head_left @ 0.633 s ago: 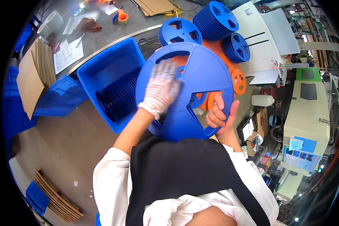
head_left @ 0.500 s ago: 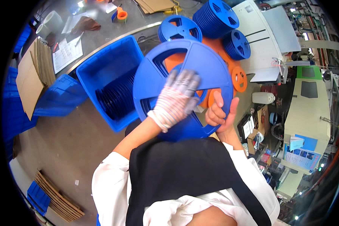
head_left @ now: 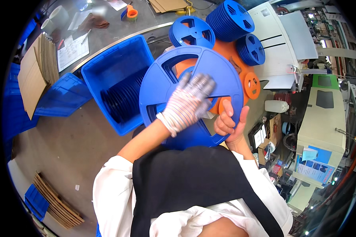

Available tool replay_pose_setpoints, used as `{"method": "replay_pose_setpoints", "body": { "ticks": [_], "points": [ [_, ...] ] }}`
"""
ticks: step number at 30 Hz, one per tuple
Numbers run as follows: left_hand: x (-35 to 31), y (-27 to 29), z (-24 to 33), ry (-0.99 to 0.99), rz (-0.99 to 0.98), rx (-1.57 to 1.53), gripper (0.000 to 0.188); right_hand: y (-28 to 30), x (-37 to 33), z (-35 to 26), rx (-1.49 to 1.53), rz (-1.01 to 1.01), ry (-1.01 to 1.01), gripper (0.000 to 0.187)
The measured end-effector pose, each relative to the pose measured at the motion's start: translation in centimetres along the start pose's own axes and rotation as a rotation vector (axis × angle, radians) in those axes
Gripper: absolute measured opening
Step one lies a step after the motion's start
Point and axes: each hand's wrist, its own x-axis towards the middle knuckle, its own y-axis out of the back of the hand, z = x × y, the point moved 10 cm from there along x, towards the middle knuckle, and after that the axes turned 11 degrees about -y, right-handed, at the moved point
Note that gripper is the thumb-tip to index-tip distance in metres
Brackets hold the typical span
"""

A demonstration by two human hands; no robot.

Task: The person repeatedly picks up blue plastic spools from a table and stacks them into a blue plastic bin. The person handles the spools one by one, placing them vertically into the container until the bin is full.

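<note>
A large blue plastic reel (head_left: 219, 73) with cut-out windows is held in front of my apron, its broad face turned up to me. My left hand (head_left: 188, 102), in a striped white and grey glove, rests on that face near the hub with its fingers stretched out. My bare right hand (head_left: 232, 125) grips the reel's right-hand rim, fingers over the face and thumb at the outer edge. Part of an orange surface (head_left: 247, 71) shows beyond the reel and through its windows.
A blue bin (head_left: 118, 51) holding dark reels stands on the left. Further off are stacks of blue reels (head_left: 230, 19) and an orange disc (head_left: 252, 85). A grey table (head_left: 106, 33) bears papers and a tape dispenser (head_left: 131, 14). Flattened cardboard (head_left: 33, 75) stands far left.
My left hand has slid slightly to the right across the reel's face. My right hand keeps its grip on the rim. The whole view has shifted a little.
</note>
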Motion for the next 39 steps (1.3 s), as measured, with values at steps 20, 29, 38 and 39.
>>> {"method": "replay_pose_setpoints", "body": {
  "ticks": [20,29,38,39],
  "points": [
    [-11.1,1.7,-8.2,0.424,0.230,-0.012,0.050,-0.8,3.2,-4.4,-0.172,0.073,0.144,0.056],
    [-9.8,-0.8,-8.5,0.767,0.630,-1.651,0.052,-3.5,5.4,-2.9,-0.826,0.555,0.079,0.064],
    [-12.9,3.8,-7.5,0.461,0.950,-2.429,0.079,2.0,-1.3,-9.0,-0.577,0.825,0.403,0.059],
    [-13.0,3.8,-7.5,0.466,0.996,-2.425,0.078,2.5,-2.3,-9.7,-0.564,0.882,0.429,0.059]
  ]
}}
